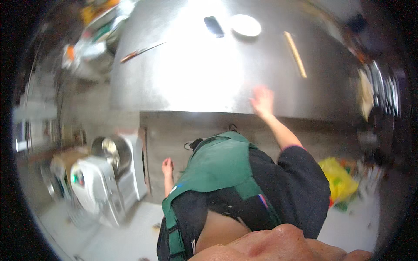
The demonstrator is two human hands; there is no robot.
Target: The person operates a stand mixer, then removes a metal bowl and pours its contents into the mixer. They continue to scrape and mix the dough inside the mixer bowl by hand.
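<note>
My right hand [263, 101] is over the near edge of a steel table [174, 93], with its fingers stretched out, blurred, and nothing in them. Whether it touches the metal I cannot tell. Down at my left side hangs my left hand [167, 167], its fingers loosely bent with nothing visible in them. Beyond my right hand lies a slim wooden rolling pin [295, 54]. A white round bowl [245, 25] stands farther back beside a dark phone [214, 26]. At the table's left rests a thin tool with a brown handle [130, 56] and a narrow tip.
A white machine [93, 178] with a round metal drum [112, 150] stands on the floor to my left. Blurred bags [91, 50] are piled at the far left. On the right floor lies a yellow plastic bag [339, 180]. Shiny metal items [385, 89] line the right side.
</note>
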